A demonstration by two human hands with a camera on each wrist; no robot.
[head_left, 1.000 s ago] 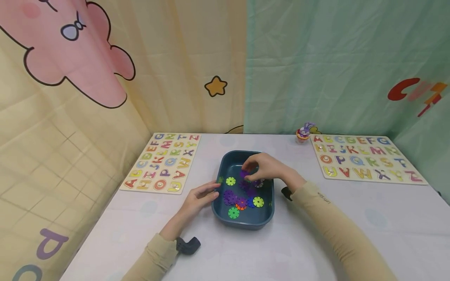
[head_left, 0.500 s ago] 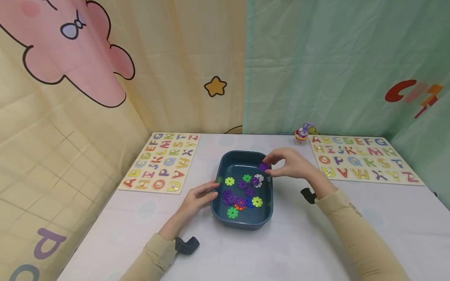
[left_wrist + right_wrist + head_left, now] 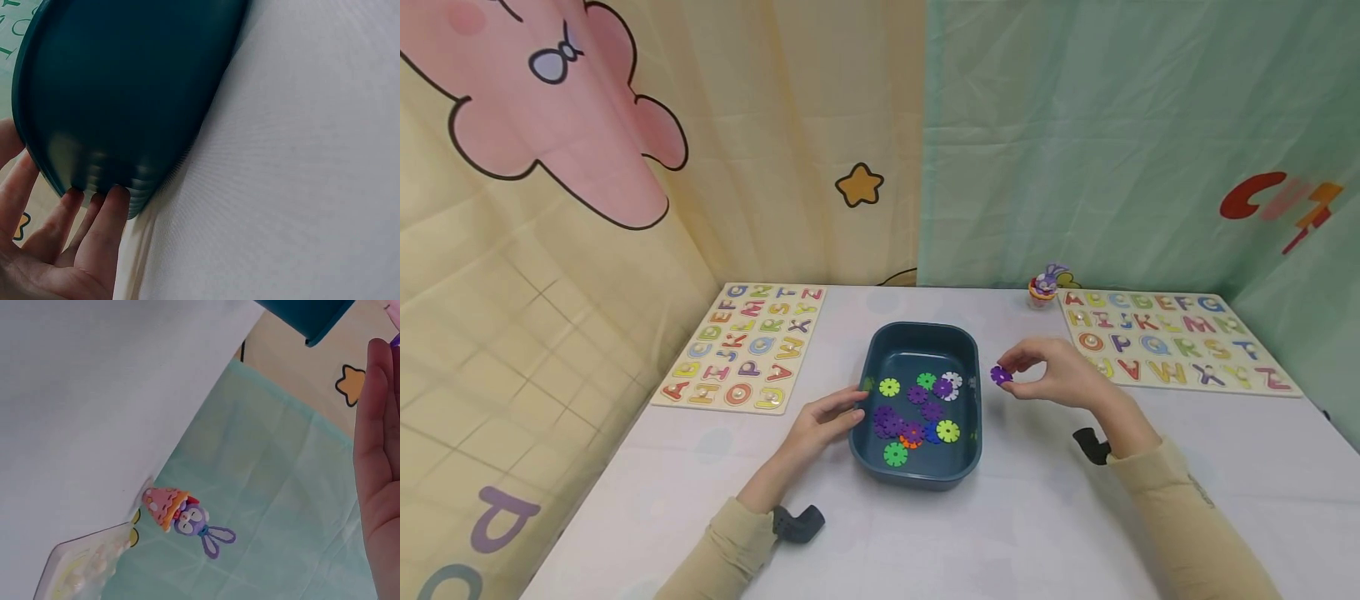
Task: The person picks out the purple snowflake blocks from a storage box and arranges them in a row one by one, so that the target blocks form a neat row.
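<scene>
A dark blue plastic bin (image 3: 916, 479) stands on the table with several small notched snowflake discs in it. Purple ones (image 3: 892, 427) lie among a green disc (image 3: 896, 454), yellow discs (image 3: 948, 431), white and orange ones. My left hand (image 3: 816, 427) rests against the bin's left side. In the left wrist view its fingertips (image 3: 119, 194) touch the outer wall. To the right of the bin, above the table, my right hand (image 3: 1060, 377) pinches a purple snowflake disc (image 3: 1002, 375) between thumb and fingers. The right wrist view shows just a sliver of that disc.
An alphabet puzzle board (image 3: 741, 348) lies at the left, and another alphabet board (image 3: 1176, 340) at the back right. Near it stands a small bunny cupcake figure (image 3: 1042, 285). Printed curtains (image 3: 1075, 150) hang behind the table.
My right hand has lifted a purple snowflake disc out of the bin and moved it right, past the bin's rim. The left hand stays at the bin's side.
</scene>
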